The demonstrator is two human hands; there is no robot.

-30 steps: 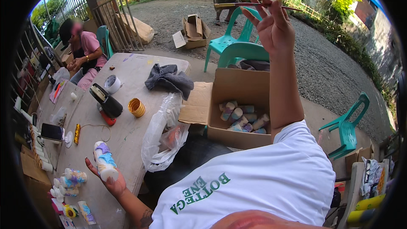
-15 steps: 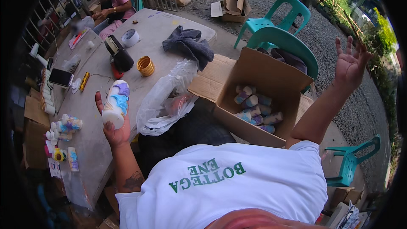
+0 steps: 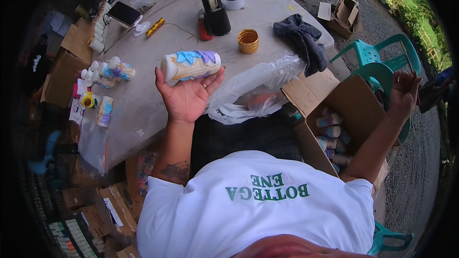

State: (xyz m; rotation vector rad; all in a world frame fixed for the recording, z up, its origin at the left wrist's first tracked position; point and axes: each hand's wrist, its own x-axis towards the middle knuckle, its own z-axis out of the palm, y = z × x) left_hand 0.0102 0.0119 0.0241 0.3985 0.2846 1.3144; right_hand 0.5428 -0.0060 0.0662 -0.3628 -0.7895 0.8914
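Note:
My left hand (image 3: 189,98) is raised over the near side of the table, closed around a white pillar candle (image 3: 191,65) with raised blue and purple flowers and gold streaks. The candle lies on its side across the fingertips and thumb. Out to the far right, my right hand (image 3: 404,94) is lifted with its fingers curled round a thin dark stick (image 3: 408,56), whose tip and kind I cannot make out. A ribbed gold cup (image 3: 248,41) stands on the table beyond the candle. Similar candles (image 3: 330,131) lie in an open cardboard box (image 3: 362,100) below my right arm.
On the table (image 3: 158,76) are decorated candles (image 3: 114,70), a phone on a stand (image 3: 125,14), a gold tube (image 3: 155,27), a tape dispenser (image 3: 215,12), a tape roll (image 3: 233,0), a dark cloth (image 3: 301,40) and a clear plastic bag (image 3: 253,83). Green chairs (image 3: 382,50) stand right.
The candle has turned from nearly upright to lying sideways in my left hand. My right hand has gone from fingers spread to curled around the stick. The whole view has swung left and down.

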